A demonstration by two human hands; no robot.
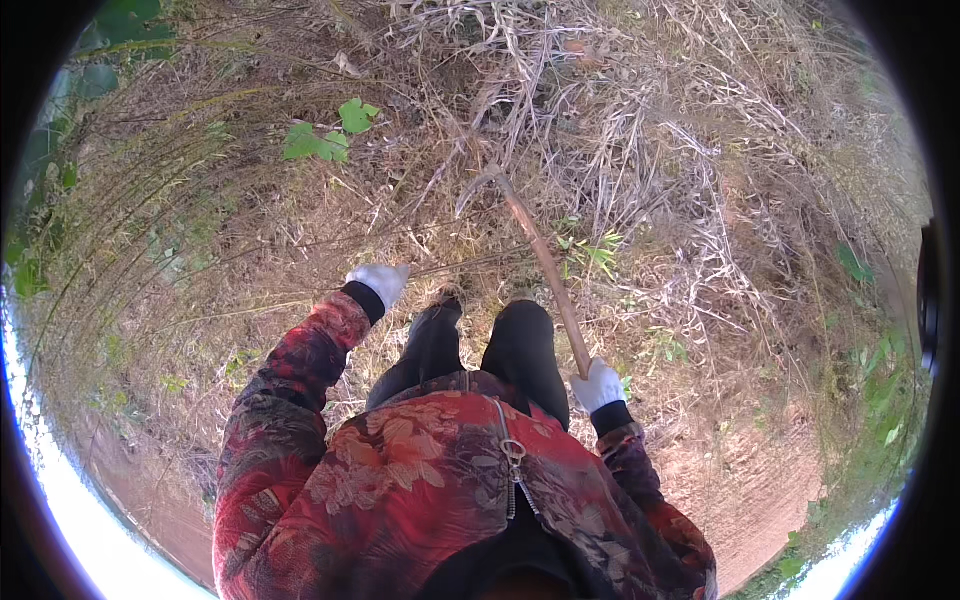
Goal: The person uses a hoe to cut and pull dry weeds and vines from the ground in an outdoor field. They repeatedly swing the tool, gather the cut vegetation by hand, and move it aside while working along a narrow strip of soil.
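My right hand [600, 386], in a white glove, is closed around the lower end of a long wooden handle [546, 259]. The handle slants up and away to the left, ending in a curved metal sickle blade [474, 189] that points left over the dry grass. In front of my left leg, my left hand [381, 281], also white-gloved, is closed in a fist on thin grass stems [469, 262]. The stems stretch out past the fist; how many it grips is hidden.
Flattened dry grass [637, 142] covers the ground ahead. Tall, thin stalks [150, 165] arch in from the left. Broad green leaves [319, 142] stand out ahead, and a small leafy plant [596, 251] grows right of the handle. Bare reddish soil [757, 480] shows at lower right.
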